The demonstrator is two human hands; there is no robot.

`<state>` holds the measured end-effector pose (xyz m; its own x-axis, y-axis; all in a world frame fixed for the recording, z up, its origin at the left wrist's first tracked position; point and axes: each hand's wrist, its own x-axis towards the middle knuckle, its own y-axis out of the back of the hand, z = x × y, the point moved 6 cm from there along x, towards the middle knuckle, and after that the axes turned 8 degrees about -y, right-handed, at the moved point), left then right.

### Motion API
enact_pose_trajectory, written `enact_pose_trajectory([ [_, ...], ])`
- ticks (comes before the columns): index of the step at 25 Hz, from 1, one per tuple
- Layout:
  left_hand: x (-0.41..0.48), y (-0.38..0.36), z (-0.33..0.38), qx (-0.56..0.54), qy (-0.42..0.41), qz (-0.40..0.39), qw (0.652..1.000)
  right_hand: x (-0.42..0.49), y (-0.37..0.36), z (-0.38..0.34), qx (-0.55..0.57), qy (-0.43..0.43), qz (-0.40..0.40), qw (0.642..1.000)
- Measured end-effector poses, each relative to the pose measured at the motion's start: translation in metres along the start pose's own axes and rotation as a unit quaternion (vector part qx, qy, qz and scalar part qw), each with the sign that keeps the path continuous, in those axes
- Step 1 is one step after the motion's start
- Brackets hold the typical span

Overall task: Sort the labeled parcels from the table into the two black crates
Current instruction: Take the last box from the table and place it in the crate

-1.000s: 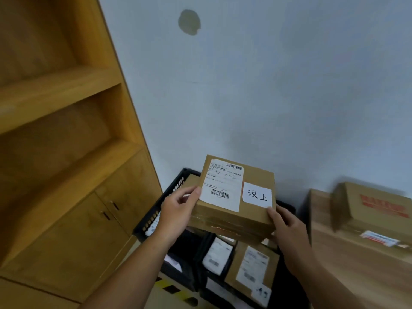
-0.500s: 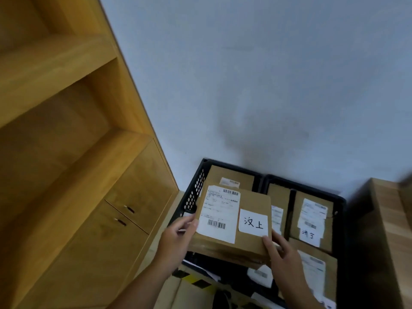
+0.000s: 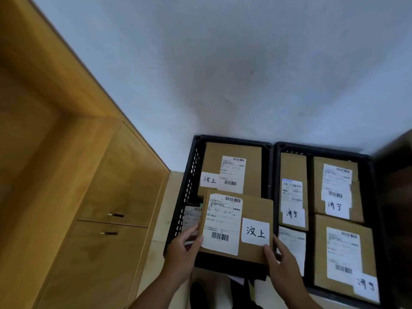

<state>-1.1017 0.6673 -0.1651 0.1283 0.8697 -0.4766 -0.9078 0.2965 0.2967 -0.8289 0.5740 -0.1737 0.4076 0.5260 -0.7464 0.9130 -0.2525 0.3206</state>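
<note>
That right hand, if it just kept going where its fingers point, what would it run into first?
The parcel it holds: the right hand grips its near right corner, fingers aimed away and slightly left. Past that lies the far parcel in the left crate, though depth is unclear.

Two bare forearms come up from the bottom edge, the left entering at about 7 o'clock and angling toward 1 o'clock, the right entering at 5 o'clock and angling toward 11 o'clock. The left hand [image 3: 181, 253] grips the parcel [image 3: 255, 210] at its 8 o'clock corner, thumb on top and fingers along the side. The right hand [image 3: 284, 267] grips the 4 o'clock corner the same way.
</note>
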Motion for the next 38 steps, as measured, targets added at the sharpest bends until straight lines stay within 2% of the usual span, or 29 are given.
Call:
enact_pose_trajectory([
  [6, 0.033, 0.002, -0.053, 0.035, 0.012, -0.061, 0.997, 0.012, -0.035, 0.033, -0.008, -0.034, 0.040, 0.999],
  [9, 0.039, -0.001, -0.069, 0.023, 0.011, -0.062, 0.998, 0.023, -0.050, 0.045, -0.007, -0.041, 0.051, 0.998],
  [16, 0.035, -0.016, -0.074, -0.004, -0.021, -0.052, 0.998, 0.019, -0.055, 0.049, 0.001, -0.015, 0.131, 0.991],
  [23, 0.049, -0.018, -0.093, 0.024, -0.008, -0.054, 0.998, 0.027, -0.074, 0.044, -0.014, 0.007, 0.146, 0.989],
  [28, 0.066, -0.026, -0.098, 0.128, -0.030, -0.046, 0.990, 0.045, -0.096, 0.053, -0.028, -0.029, 0.164, 0.986],
  [33, 0.078, -0.047, -0.104, 0.263, -0.047, -0.043, 0.963, 0.075, -0.106, 0.061, -0.041, -0.050, 0.176, 0.982],
  [38, 0.075, -0.081, -0.105, 0.413, -0.086, -0.046, 0.905, 0.101, -0.116, 0.068, -0.063, -0.082, 0.189, 0.977],
])
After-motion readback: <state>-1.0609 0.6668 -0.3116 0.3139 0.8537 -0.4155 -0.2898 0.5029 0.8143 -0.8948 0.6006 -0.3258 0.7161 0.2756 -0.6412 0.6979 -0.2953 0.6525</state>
